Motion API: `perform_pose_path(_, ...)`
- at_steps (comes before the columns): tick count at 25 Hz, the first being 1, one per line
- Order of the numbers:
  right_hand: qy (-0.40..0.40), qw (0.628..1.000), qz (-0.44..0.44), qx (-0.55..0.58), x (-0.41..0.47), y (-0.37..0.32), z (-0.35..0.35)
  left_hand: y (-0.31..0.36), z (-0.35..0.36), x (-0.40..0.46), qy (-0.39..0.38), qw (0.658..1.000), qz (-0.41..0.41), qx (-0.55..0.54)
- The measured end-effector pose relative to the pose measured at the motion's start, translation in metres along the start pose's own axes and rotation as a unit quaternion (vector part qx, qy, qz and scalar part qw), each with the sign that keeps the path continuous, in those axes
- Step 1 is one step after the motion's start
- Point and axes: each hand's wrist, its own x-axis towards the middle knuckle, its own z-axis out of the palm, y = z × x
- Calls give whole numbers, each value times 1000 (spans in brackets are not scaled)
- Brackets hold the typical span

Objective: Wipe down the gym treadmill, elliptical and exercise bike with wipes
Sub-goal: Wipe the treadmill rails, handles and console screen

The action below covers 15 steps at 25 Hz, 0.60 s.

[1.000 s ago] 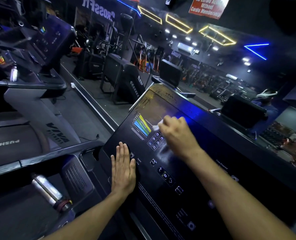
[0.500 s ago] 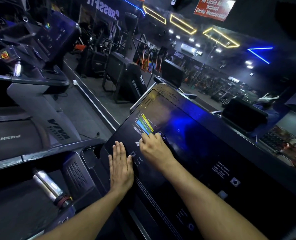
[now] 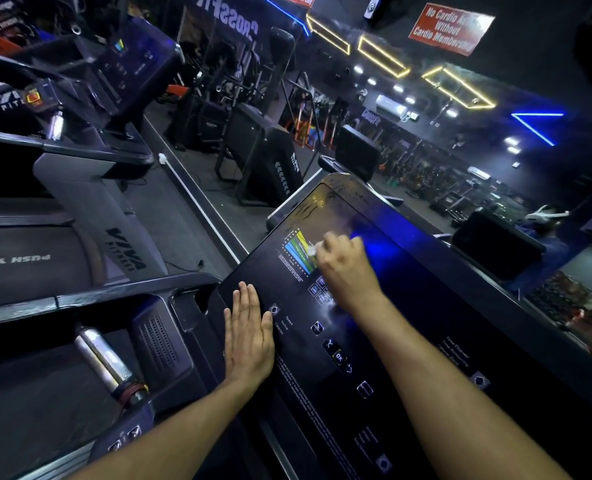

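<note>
A glossy black treadmill console (image 3: 408, 306) slopes in front of me, with a small coloured chart and several touch keys on it. My right hand (image 3: 346, 265) grips a white wipe (image 3: 312, 250), mostly hidden under the fingers, and presses it on the panel beside the coloured chart. My left hand (image 3: 249, 337) lies flat with straight fingers on the console's lower left edge. A chrome grip sensor (image 3: 105, 363) sits on the handrail to the left.
A second treadmill (image 3: 80, 209) with its own console stands to the left. Beyond the console is a mirror wall showing gym machines, ceiling lights and a person with a headset (image 3: 543, 223).
My right hand with the wipe slid down toward my left hand, then back up the panel to the coloured chart. My left hand stayed flat in place.
</note>
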Motion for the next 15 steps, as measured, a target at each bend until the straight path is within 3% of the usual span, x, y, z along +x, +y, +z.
perform_pose_path(4, -30, 996, -70, 38, 4, -24, 3, -1, -1, 0, -1, 1000, 5, 1)
perform_pose_path(10, -8, 998, 50, 41, 51, 79, -6, -16, -2, 3, -3, 994, 47, 97)
perform_pose_path(13, -3, 1000, 17, 22, 43, 37, 10, -20, -3, 2, -6, 993, 57, 102)
perform_pose_path(15, -68, 996, -38, 46, 33, -18, 17, -21, -2, 2, -7, 993, 61, 102)
